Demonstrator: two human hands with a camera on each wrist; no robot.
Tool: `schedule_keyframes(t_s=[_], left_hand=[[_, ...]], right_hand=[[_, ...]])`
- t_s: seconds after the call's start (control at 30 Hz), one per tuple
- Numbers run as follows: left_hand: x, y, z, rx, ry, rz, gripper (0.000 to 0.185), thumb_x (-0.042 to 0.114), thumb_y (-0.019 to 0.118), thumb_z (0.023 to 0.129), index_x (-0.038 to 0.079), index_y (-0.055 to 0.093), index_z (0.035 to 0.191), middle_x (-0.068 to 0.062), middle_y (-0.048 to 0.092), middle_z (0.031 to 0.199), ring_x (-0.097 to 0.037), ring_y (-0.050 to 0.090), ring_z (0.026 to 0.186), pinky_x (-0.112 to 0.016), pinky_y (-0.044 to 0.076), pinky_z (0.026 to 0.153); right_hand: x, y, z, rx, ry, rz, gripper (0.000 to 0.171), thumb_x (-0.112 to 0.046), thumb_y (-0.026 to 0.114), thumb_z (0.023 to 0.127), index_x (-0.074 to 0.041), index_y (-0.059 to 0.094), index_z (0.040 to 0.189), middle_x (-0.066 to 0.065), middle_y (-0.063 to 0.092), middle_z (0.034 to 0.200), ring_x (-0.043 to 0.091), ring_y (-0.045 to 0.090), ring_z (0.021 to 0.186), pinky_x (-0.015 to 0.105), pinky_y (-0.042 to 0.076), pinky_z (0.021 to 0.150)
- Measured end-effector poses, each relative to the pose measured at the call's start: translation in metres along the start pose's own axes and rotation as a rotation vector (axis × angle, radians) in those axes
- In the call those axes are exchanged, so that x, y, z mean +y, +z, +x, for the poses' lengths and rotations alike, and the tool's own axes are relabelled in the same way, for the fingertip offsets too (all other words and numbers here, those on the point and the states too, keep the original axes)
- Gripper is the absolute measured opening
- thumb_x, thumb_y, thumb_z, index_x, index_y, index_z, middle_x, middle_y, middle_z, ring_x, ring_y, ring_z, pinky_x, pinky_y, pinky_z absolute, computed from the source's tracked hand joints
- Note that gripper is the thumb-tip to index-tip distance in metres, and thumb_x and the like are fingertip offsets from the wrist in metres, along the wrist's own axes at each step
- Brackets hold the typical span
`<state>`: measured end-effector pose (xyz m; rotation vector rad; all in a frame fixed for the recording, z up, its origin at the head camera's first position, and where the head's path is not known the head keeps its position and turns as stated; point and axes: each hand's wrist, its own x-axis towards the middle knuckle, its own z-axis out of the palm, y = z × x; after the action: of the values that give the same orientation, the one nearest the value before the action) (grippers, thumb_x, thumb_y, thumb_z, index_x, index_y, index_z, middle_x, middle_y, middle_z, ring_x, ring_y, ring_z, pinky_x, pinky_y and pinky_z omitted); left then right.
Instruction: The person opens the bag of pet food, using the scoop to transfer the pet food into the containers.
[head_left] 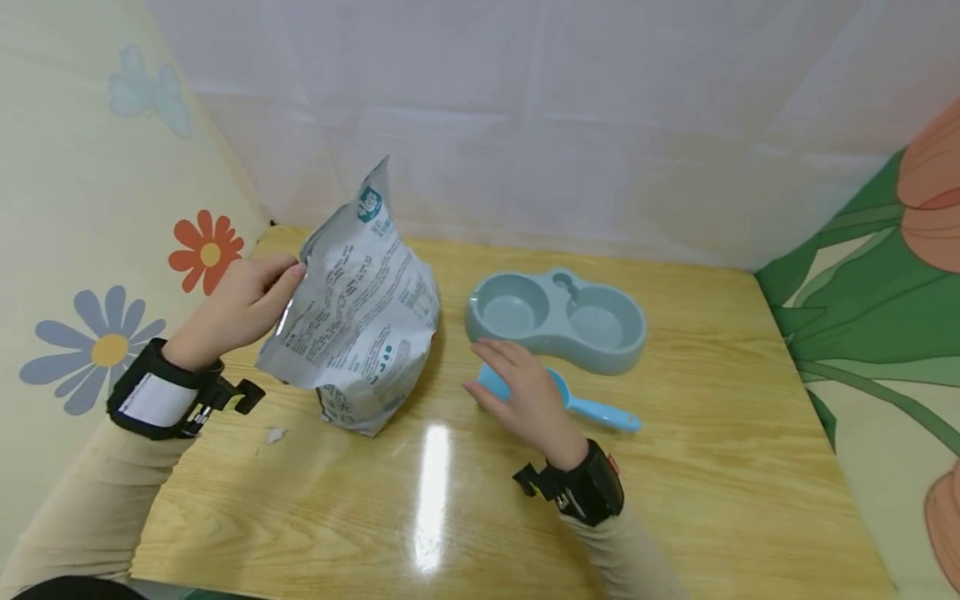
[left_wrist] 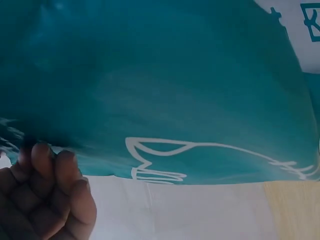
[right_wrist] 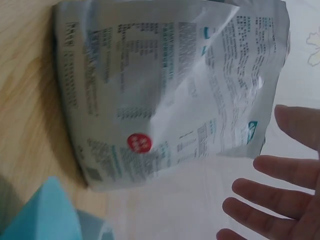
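The left hand (head_left: 240, 308) pinches the upper edge of the grey printed bag (head_left: 360, 317), which stands tilted on the wooden tabletop (head_left: 712, 467). The right hand (head_left: 525, 392) is released, fingers straight, positioned over the bowl of the blue scoop (head_left: 592, 408). The scoop lies just in front of the double pet bowl (head_left: 558, 317).

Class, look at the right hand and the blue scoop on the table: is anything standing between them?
Nothing visible does. The right hand hovers just over the bowl end of the scoop, fingers relaxed; whether it touches the scoop cannot be told. The double bowl lies behind, the bag to the left.
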<state>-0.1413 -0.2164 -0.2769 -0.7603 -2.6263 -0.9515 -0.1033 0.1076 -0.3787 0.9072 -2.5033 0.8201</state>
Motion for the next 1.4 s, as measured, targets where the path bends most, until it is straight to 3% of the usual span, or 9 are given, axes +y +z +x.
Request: schedule_keyframes(t_s=[0.1, 0.23, 0.47, 0.63, 0.73, 0.9, 1.2, 1.4], left_hand=[[0.000, 0.001, 0.001, 0.003, 0.006, 0.001, 0.021, 0.002, 0.046, 0.091, 0.004, 0.051, 0.071, 0.002, 0.041, 0.054, -0.009, 0.042, 0.046, -0.022, 0.028, 0.041], [-0.001, 0.002, 0.001, 0.007, 0.032, 0.005, 0.026, 0.000, 0.047, 0.091, 0.007, 0.045, 0.065, 0.004, 0.033, 0.052, -0.007, 0.037, 0.044, -0.022, 0.026, 0.042], [0.003, 0.007, 0.001, 0.038, 0.097, 0.032, 0.031, -0.002, 0.048, 0.089, 0.009, 0.039, 0.061, 0.007, 0.026, 0.052, -0.006, 0.028, 0.044, -0.024, 0.024, 0.044], [0.011, 0.014, 0.003, 0.005, 0.105, 0.029, 0.031, 0.000, 0.047, 0.090, 0.009, 0.040, 0.062, 0.006, 0.028, 0.051, -0.006, 0.028, 0.041, -0.024, 0.026, 0.043], [0.014, 0.018, 0.005, -0.016, 0.118, -0.001, 0.030, -0.001, 0.047, 0.090, 0.008, 0.040, 0.062, 0.006, 0.029, 0.051, -0.006, 0.028, 0.041, -0.025, 0.027, 0.043], [0.018, 0.022, 0.007, -0.039, 0.144, -0.011, 0.027, -0.002, 0.046, 0.089, 0.007, 0.042, 0.064, 0.006, 0.029, 0.052, -0.006, 0.028, 0.043, -0.024, 0.026, 0.044], [0.026, 0.023, 0.007, -0.073, 0.150, -0.054, 0.026, -0.003, 0.044, 0.090, 0.007, 0.044, 0.066, 0.005, 0.030, 0.055, -0.007, 0.031, 0.046, -0.024, 0.028, 0.046], [0.028, 0.025, 0.010, -0.067, 0.176, -0.038, 0.029, -0.003, 0.046, 0.089, 0.008, 0.042, 0.062, 0.006, 0.029, 0.053, -0.006, 0.029, 0.044, -0.023, 0.028, 0.045]], right_hand=[[-0.008, 0.001, 0.016, 0.012, -0.005, 0.044, 0.046, -0.038, 0.056, 0.088, -0.001, 0.060, 0.115, 0.015, 0.059, 0.115, 0.029, 0.054, 0.108, 0.041, 0.042, 0.090], [-0.020, 0.003, 0.038, 0.014, -0.014, 0.116, 0.034, -0.025, 0.064, 0.084, -0.001, 0.063, 0.109, 0.012, 0.064, 0.107, 0.024, 0.060, 0.099, 0.036, 0.044, 0.086], [-0.045, 0.011, 0.071, 0.038, -0.054, 0.326, 0.017, -0.014, 0.062, 0.084, 0.001, 0.067, 0.090, 0.008, 0.067, 0.081, 0.014, 0.061, 0.069, 0.026, 0.049, 0.065], [-0.061, 0.013, 0.095, -0.016, 0.012, 0.462, 0.017, -0.016, 0.058, 0.088, -0.003, 0.067, 0.086, 0.000, 0.062, 0.072, 0.006, 0.053, 0.061, 0.019, 0.045, 0.058], [-0.071, 0.014, 0.109, -0.025, 0.061, 0.512, 0.020, -0.020, 0.055, 0.090, -0.005, 0.066, 0.082, -0.002, 0.055, 0.064, 0.006, 0.047, 0.056, 0.020, 0.040, 0.053], [-0.086, 0.018, 0.125, -0.004, 0.095, 0.529, 0.025, -0.022, 0.054, 0.091, -0.006, 0.061, 0.073, -0.001, 0.048, 0.056, 0.008, 0.041, 0.048, 0.020, 0.034, 0.048], [-0.093, 0.025, 0.127, 0.060, 0.077, 0.376, 0.034, -0.017, 0.046, 0.093, -0.011, 0.041, 0.060, -0.002, 0.035, 0.051, 0.009, 0.034, 0.043, 0.018, 0.026, 0.044], [-0.092, 0.022, 0.125, 0.088, 0.038, 0.290, 0.034, -0.010, 0.044, 0.091, -0.011, 0.038, 0.058, -0.002, 0.034, 0.051, 0.009, 0.032, 0.042, 0.018, 0.025, 0.043]])
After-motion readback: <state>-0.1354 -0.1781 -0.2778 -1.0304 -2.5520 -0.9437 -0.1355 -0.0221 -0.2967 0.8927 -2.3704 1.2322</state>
